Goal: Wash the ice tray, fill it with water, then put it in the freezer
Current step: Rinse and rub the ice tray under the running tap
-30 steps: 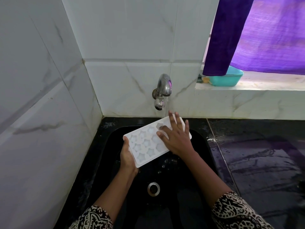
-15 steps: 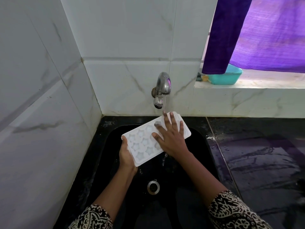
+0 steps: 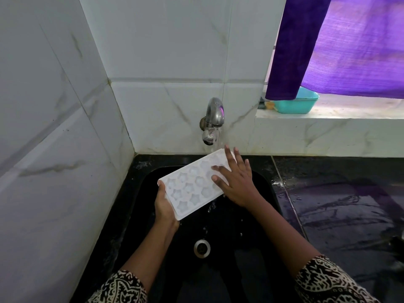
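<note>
Diagonally: ice tray [image 3: 190, 189] toward tap [image 3: 215, 115]

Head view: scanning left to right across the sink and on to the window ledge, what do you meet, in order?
Left hand → ice tray → right hand → teal tub.

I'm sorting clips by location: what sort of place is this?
Probably a home kitchen: a wall tap runs into a black sink set in a wet dark counter, tiled walls around, and the left hand holds an ice tray under the water.
</note>
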Available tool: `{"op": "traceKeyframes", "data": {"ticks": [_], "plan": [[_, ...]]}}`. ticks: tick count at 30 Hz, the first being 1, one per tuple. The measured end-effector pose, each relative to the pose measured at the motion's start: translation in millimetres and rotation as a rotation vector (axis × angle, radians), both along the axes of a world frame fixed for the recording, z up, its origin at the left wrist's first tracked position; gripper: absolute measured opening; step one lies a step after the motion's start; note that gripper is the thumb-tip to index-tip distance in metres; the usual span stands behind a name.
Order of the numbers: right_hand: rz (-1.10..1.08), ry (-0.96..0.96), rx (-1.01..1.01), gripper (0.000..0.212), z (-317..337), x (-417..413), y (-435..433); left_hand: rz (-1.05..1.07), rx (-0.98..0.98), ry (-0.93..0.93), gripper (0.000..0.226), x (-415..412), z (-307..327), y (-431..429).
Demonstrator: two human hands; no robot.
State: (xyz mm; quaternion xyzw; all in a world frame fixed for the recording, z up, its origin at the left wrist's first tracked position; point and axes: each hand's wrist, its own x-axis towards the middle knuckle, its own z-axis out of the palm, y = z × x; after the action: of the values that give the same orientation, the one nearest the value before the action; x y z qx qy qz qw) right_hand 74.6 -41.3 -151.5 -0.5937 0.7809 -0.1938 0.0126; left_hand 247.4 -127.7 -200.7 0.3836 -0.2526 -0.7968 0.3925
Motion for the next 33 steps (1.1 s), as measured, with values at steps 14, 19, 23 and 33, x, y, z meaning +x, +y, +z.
{"op": "traceKeyframes", "data": {"ticks": [14,19,23,33], "plan": [[0.022,0.102,0.087,0.078,-15,1,-5,0.039,0.055,0.049,0.074,-8,-3,5],[0.026,0.088,0.063,0.075,-20,11,-15,0.027,0.057,0.071,0.072,-12,-5,5],[0.06,0.083,0.072,0.053,-25,1,-12,0.031,0.047,0.084,0.069,-4,-8,-3],[0.024,0.137,-0.021,0.058,-27,-1,-11,0.036,0.026,0.064,0.067,-4,-7,-1]]}}
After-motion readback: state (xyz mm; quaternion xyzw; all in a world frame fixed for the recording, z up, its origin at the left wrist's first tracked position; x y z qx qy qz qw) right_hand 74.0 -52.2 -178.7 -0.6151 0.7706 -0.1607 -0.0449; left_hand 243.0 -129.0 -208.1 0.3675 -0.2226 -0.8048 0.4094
